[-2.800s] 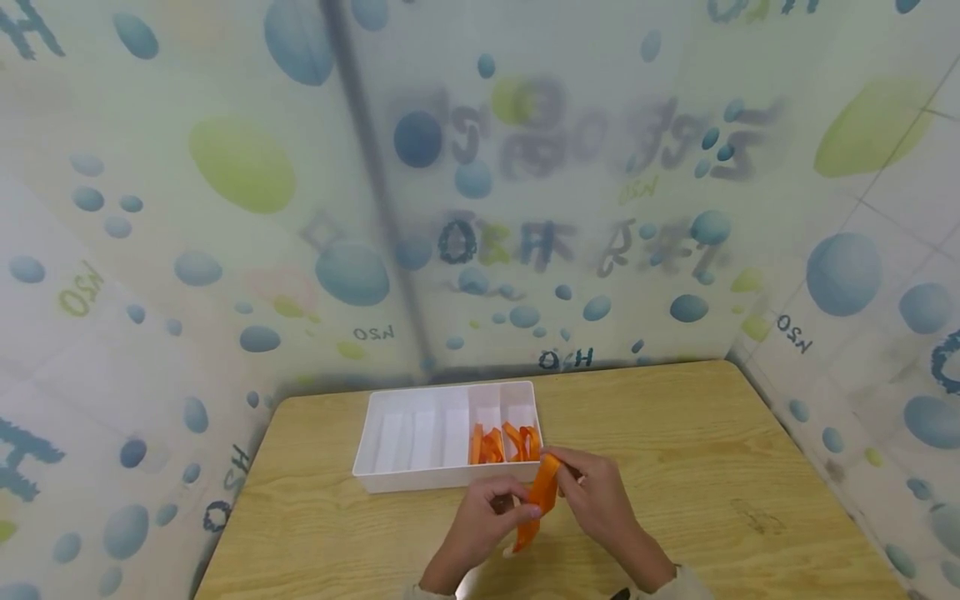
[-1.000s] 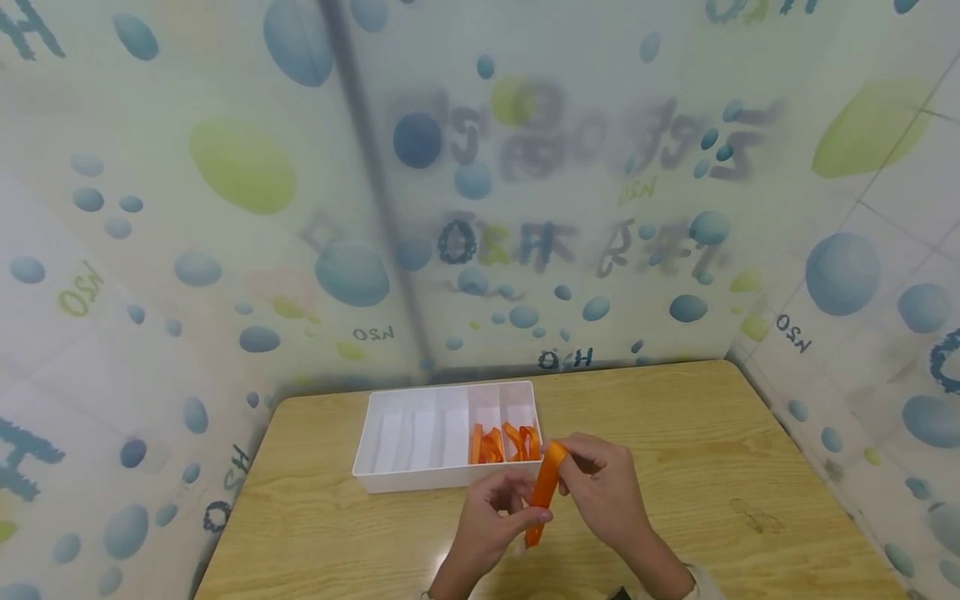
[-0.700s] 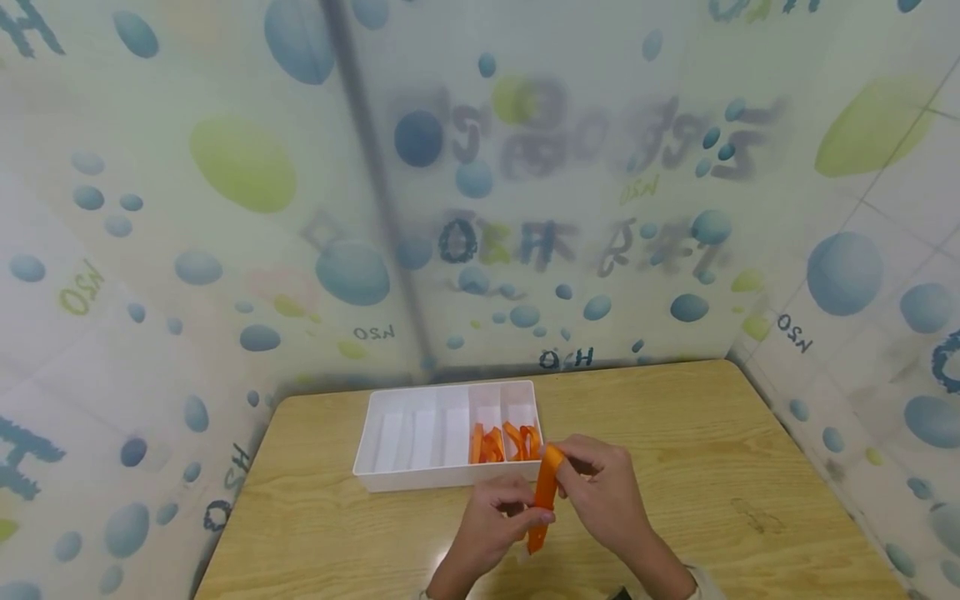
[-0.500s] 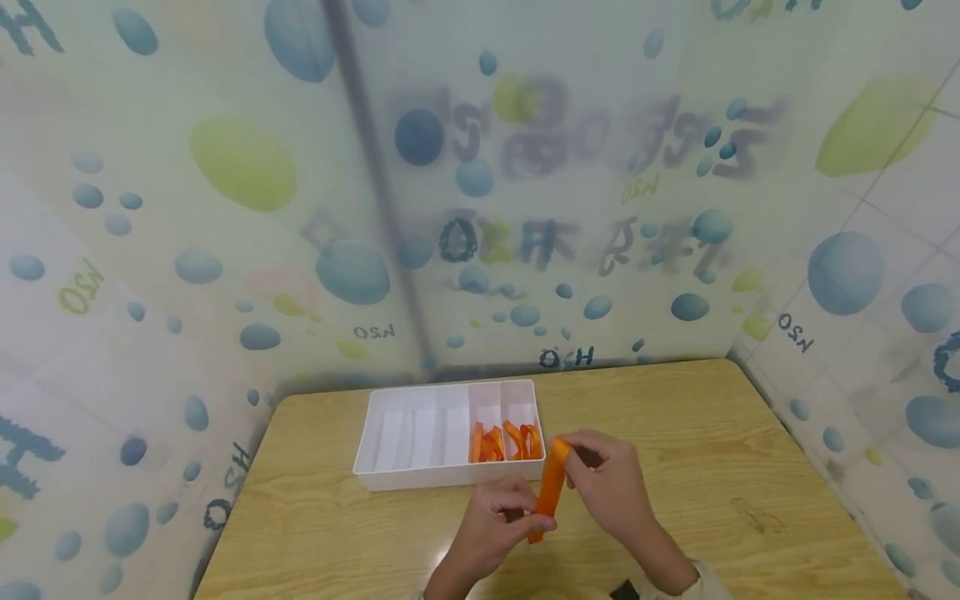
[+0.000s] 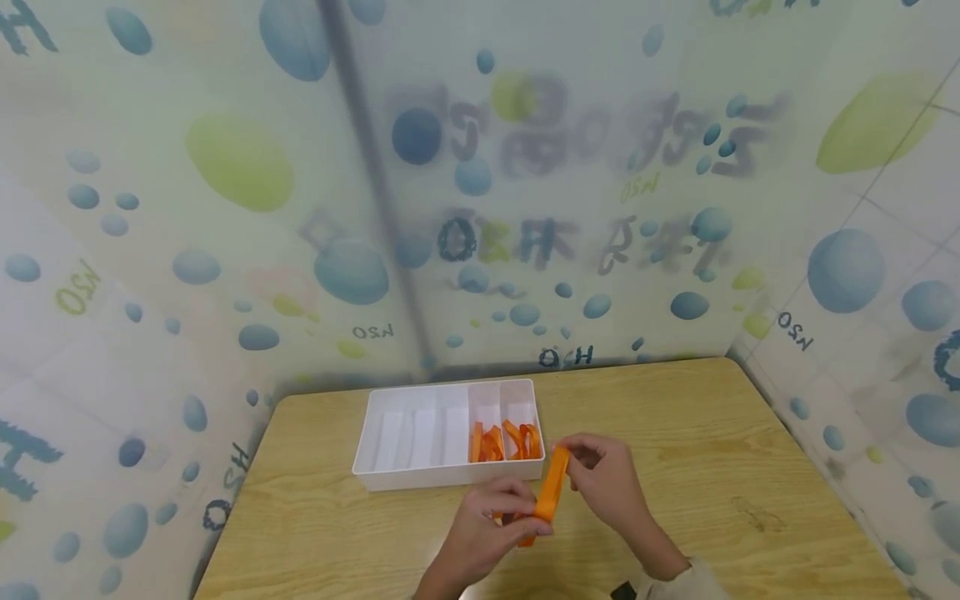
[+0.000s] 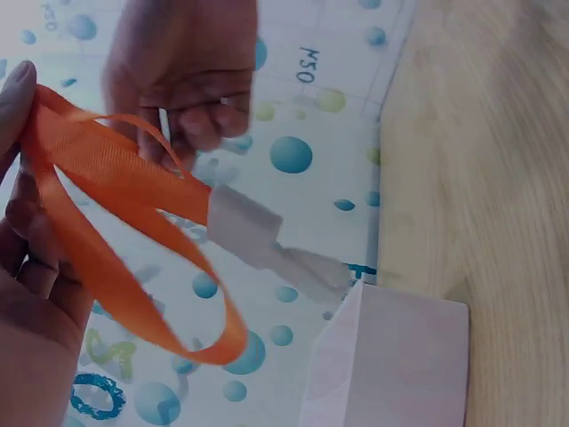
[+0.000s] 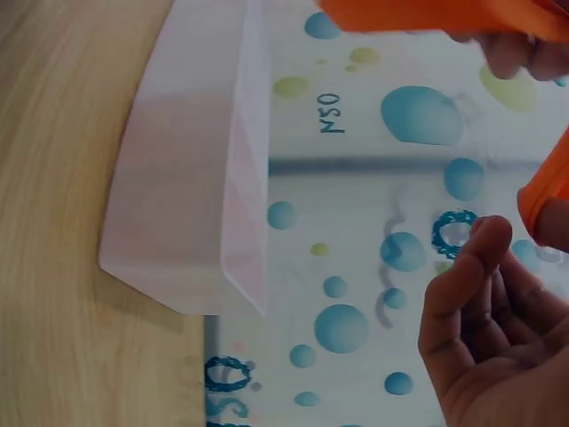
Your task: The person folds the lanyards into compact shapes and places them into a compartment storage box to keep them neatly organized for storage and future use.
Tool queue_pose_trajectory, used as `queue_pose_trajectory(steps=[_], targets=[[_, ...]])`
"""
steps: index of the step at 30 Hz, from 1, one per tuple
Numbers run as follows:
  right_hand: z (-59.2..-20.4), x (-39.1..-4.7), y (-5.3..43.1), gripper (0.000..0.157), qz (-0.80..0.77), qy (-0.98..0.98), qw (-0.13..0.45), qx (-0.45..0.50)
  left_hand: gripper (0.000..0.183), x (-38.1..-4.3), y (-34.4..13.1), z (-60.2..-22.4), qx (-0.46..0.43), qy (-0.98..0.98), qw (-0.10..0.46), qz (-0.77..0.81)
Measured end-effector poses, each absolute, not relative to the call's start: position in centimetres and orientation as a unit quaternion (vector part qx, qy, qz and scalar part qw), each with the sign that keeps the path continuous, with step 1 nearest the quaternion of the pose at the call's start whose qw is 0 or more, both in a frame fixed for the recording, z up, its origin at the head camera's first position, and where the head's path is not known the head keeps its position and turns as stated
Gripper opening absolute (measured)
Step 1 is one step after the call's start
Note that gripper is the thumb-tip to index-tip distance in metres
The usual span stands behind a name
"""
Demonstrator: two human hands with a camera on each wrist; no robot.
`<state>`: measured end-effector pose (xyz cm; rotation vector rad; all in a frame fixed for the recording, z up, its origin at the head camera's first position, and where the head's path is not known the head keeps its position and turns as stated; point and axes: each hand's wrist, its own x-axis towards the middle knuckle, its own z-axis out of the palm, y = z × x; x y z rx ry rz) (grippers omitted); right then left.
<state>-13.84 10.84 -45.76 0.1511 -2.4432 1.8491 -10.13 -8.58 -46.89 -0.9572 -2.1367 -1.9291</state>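
orange ribbon (image 5: 551,492) runs lengthwise between my hands: left hand (image 5: 495,521) pinches its near end, right hand (image 5: 603,479) pinches the far end, beside the white tray (image 5: 390,477).

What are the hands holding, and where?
An orange ribbon: the right hand pinches its upper end, the left hand grips its lower part.

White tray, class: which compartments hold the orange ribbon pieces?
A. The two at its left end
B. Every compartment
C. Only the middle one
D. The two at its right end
D: in the head view the orange ribbon pieces lie in the two rightmost compartments of the white tray, while the others hold none.
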Motion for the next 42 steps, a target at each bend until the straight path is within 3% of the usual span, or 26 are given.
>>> queue_pose_trajectory(steps=[5,9,14,19,28,32,42], targets=[[-47.2,-13.9,10.6,0.010,0.598,-0.799,-0.016,0.064,0.009,-10.7,-8.8,-46.8,-0.348,-0.708,0.131,-0.601],[-48.2,-13.8,10.3,0.014,0.603,-0.790,-0.072,0.079,0.008,-11.0,-9.0,-46.6,-0.359,-0.711,0.143,-0.588],[-49.4,-13.4,9.9,0.019,0.633,-0.753,-0.129,0.123,0.008,-11.0,-8.9,-46.5,-0.358,-0.718,0.118,-0.585],[-49.9,-13.0,9.4,0.022,0.651,-0.731,-0.131,0.161,0.009,-10.8,-9.0,-46.5,-0.325,-0.716,0.074,-0.613],[-50.3,-12.7,9.2,0.032,0.693,-0.641,-0.184,0.273,0.011,-11.0,-9.1,-46.4,-0.299,-0.674,0.054,-0.673],[-50.0,-12.5,9.3,0.036,0.706,-0.616,-0.211,0.280,0.013,-11.1,-9.1,-46.4,-0.281,-0.663,0.048,-0.692],[-50.3,-12.0,9.4,0.035,0.729,-0.571,-0.218,0.309,0.017,-11.3,-9.0,-46.3,-0.252,-0.646,0.051,-0.719]])
